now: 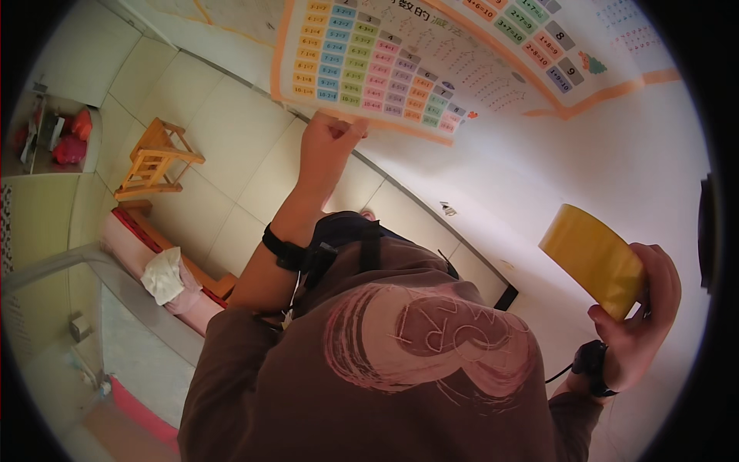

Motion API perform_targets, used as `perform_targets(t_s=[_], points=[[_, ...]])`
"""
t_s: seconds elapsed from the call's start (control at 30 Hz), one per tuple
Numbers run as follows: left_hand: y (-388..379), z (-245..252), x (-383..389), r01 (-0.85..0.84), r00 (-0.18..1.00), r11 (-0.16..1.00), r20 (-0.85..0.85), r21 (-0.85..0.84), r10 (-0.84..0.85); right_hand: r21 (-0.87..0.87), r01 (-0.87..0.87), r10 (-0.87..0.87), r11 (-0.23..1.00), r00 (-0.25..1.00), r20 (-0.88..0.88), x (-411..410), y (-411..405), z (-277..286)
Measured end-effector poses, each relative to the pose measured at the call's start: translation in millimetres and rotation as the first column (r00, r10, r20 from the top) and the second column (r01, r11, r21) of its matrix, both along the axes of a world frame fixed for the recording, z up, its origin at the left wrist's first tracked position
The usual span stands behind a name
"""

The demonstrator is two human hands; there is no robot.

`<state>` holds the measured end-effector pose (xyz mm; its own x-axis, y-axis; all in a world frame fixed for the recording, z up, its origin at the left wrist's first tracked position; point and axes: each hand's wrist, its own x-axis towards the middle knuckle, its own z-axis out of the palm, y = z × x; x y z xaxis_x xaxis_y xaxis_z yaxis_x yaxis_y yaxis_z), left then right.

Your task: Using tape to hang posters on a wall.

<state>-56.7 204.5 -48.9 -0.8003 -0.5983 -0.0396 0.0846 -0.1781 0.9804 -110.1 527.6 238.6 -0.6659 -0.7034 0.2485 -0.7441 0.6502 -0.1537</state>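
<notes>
A paper chart of subtraction sums (pixel 375 69), edged with an orange border, is on the white wall in front of me. My left hand (pixel 332 144) is at its lower edge, fingers bent and thumb tip against the border. Whether the fingers pinch the paper or only press on it, I cannot tell. On the right, my right hand (pixel 649 294) grips a wide roll of yellow adhesive tape (pixel 594 260), thumb below and fingers around its far side. The roll is held tilted, away from the chart.
A second chart of addition sums (pixel 542 46) hangs at upper right. A wall socket (pixel 447 208) lies lower down. On the tiled floor (pixel 231 127) stands a small wooden chair (pixel 159 159). Left of me is a wooden bench seat (pixel 130 237) with white cloth (pixel 164 276) on it.
</notes>
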Motion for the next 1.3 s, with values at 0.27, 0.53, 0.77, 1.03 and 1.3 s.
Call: perform_targets(t_s=[0.27, 0.53, 0.77, 1.03, 1.3], points=[[-16.6, -2.2, -3.6, -0.076, 0.994, 0.997, 0.078, 0.002, 0.076, 0.016, 0.025, -0.026, 1.0, 0.999, 0.032, -18.4, 0.4, 0.0], [-17.8, 13.6, -3.2, -0.088, 0.994, 0.989, 0.079, 0.116, 0.079, 0.053, -0.025, 0.022, 0.998, 0.997, 0.069, -12.2, -10.8, 0.2], [-21.6, -2.7, 3.1, 0.019, 0.999, 0.937, 0.034, 0.35, -0.033, 0.048, 0.026, -0.031, 0.998, 0.994, 0.103, -7.0, -12.8, -11.1], [-17.9, 1.1, 16.1, 0.162, 0.987, 0.929, -0.034, 0.332, -0.16, 0.024, 0.079, -0.082, 0.997, 0.984, 0.161, -14.8, -3.0, -45.3], [-18.1, -2.9, 21.3, 0.329, 0.94, 0.89, -0.198, 0.317, -0.277, 0.005, 0.096, -0.096, 0.995, 0.984, 0.152, -9.1, 5.7, -57.1]])
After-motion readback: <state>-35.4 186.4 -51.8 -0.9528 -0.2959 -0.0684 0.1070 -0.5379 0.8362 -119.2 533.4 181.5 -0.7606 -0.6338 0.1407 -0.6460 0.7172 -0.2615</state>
